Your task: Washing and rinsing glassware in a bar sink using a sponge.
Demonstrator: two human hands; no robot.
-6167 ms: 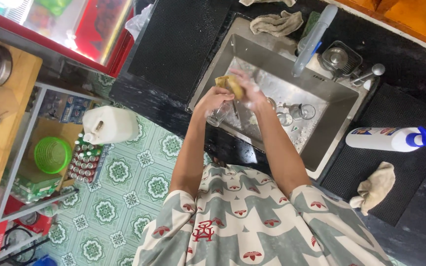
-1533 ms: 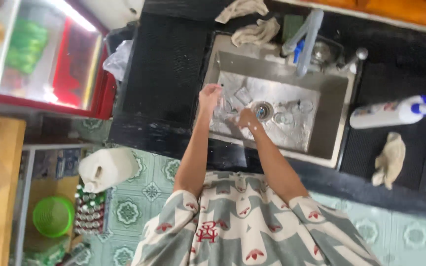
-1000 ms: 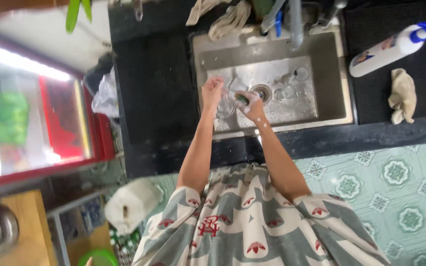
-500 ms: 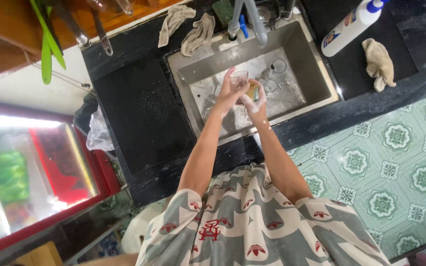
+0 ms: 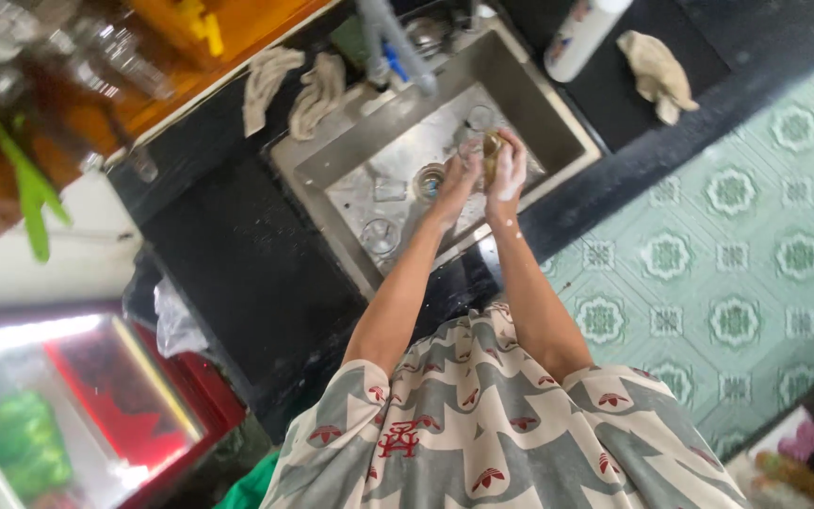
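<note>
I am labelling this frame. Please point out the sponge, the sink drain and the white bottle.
sponge (image 5: 492, 151), head view, its brown middle between both hands.
sink drain (image 5: 429, 179), head view, its round rim.
white bottle (image 5: 578, 40), head view, its body.

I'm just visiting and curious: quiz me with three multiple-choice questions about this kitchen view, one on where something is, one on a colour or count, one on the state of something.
1. Where are both hands?
A. over the sink
B. on the floor
C. in the display case

2. How many cloths hang at the sink's far rim?
A. none
B. two
C. five

3. What state is the right hand in?
A. dry and open flat
B. gloved
C. soapy, closed on a sponge

Answers:
1. A: the left hand and right hand meet above the steel sink.
2. B: two cloths lie side by side there.
3. C: white suds coat it, and it grips a yellowish sponge.
</note>
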